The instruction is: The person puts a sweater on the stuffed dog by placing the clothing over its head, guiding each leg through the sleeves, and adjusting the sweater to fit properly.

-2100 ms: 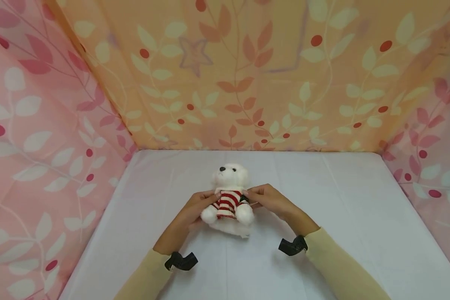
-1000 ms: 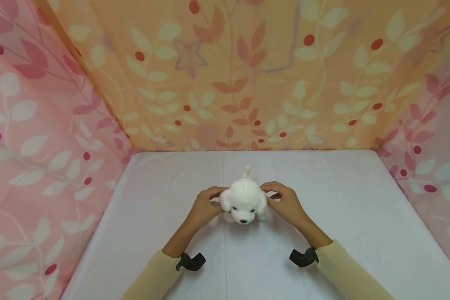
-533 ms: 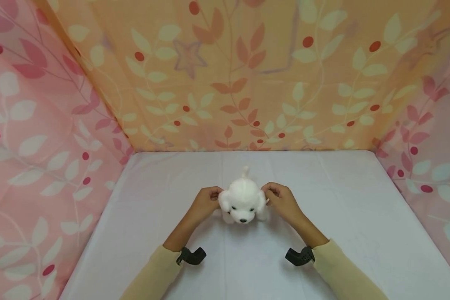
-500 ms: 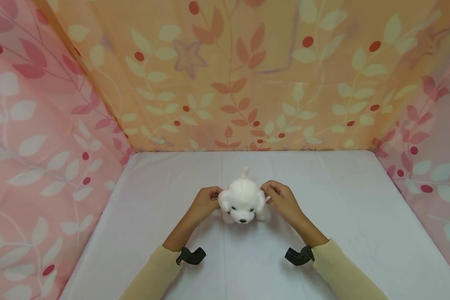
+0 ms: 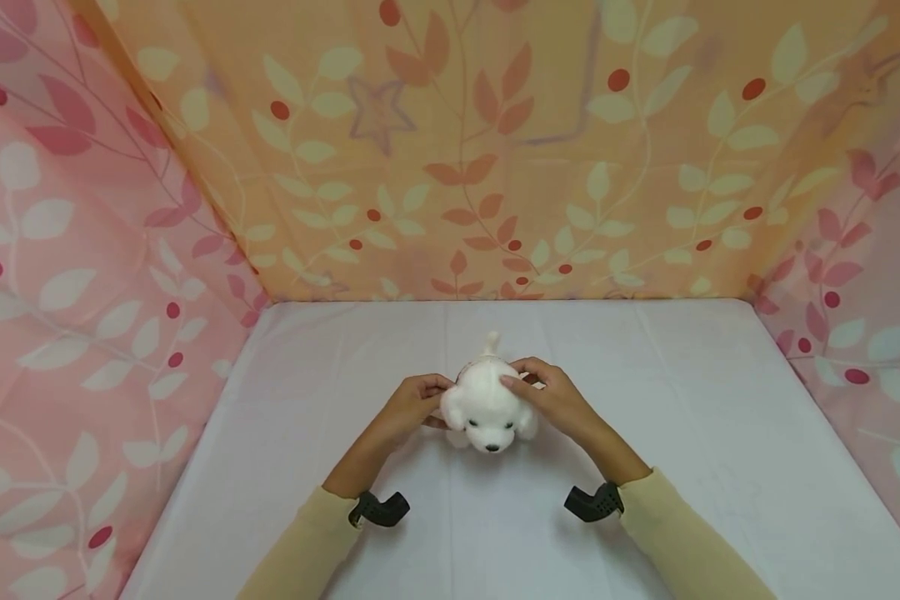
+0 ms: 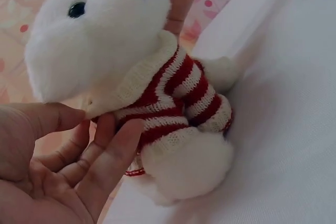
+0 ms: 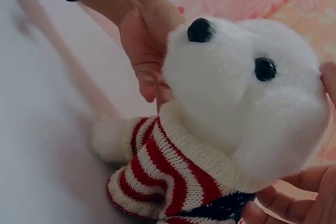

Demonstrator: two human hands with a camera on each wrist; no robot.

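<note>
A white plush dog stands on the table, its face toward me and its tail up behind. It wears a red-and-white striped knit sweater, with a dark blue patch showing in the right wrist view. My left hand is at the dog's side; in the left wrist view its thumb and fingers pinch the sweater's cream collar below the ear. My right hand holds the dog from the other side, thumb on top of the head and fingers behind it. The dog's body is mostly hidden behind its head in the head view.
The table is covered in white cloth. A patterned orange curtain hangs along its back edge, with pink leaf-print curtains at both sides. Each wrist carries a black camera mount.
The dog has gone from belly-up to standing, face toward me. Since half a second ago, my right thumb has moved onto its head, and the head has shifted slightly toward me.
</note>
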